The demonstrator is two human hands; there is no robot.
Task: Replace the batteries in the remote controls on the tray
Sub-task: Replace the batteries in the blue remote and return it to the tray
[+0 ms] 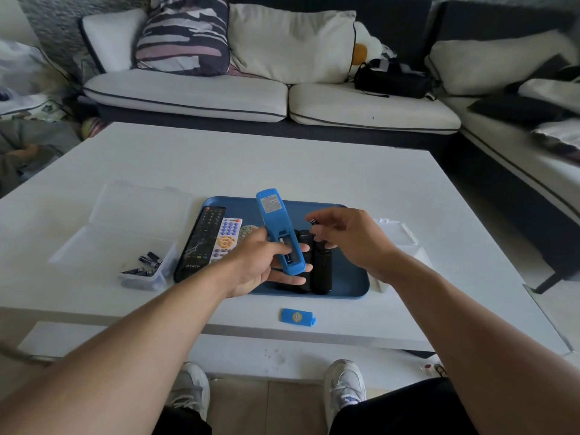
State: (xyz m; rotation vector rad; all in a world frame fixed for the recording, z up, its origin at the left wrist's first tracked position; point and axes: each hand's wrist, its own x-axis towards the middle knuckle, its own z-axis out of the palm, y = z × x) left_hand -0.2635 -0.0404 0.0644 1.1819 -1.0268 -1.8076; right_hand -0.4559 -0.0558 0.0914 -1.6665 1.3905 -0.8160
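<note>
White desk (282,164), low, fronting a sofa (282,98). Blue tray (351,287), centre near: carries a long black remote (201,240) at its left edge, a white remote (227,238) with blue and orange buttons beside it, a pale remote partly hidden behind the left hand, and dark remotes (321,268) lying under both hands. Clear plastic box (147,268), left of the tray, lid open toward the far side, several dark batteries (147,262) lying loose in its near part. A second clear container (401,240), right of the tray, mostly hidden by the right forearm. Left hand (260,262): forearm reaching in from near left, palm up, fingers curled round the lower end of a blue remote (279,230), which is held back-up above the tray, tilted far and left, battery bay open. Right hand (348,237): forearm from near right, wrist bent, thumb and forefinger pinching a single battery (314,221) just right of the blue remote, apart from it. Blue battery cover (298,317), flat on the desk, near side of the tray.
</note>
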